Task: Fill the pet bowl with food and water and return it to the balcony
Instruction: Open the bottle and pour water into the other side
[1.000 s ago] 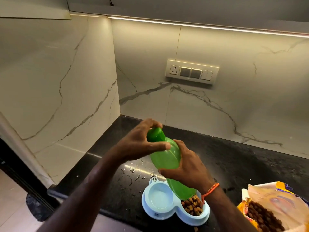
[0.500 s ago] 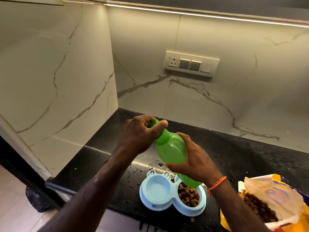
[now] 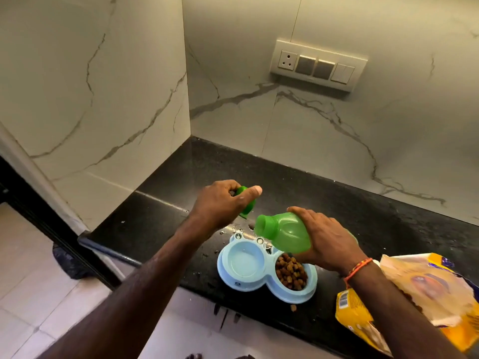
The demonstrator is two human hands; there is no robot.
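Head cam only here: the right hand grips the green bottle, tipped with its open mouth just above the pet bowl at the front edge of the black desk. The left hand is closed around the cap, off to the side. Kibble fills the right cup; the left one looks nearly dry. I'd aim dead-centre on that left cup and tip slowly, otherwise the kibble gets soaked.

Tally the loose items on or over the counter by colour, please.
Green: 2, the bottle in the right hand and its cap in the left hand.
Light blue: 1, the double pet bowl.
Yellow: 1, the food bag.
Total: 4.
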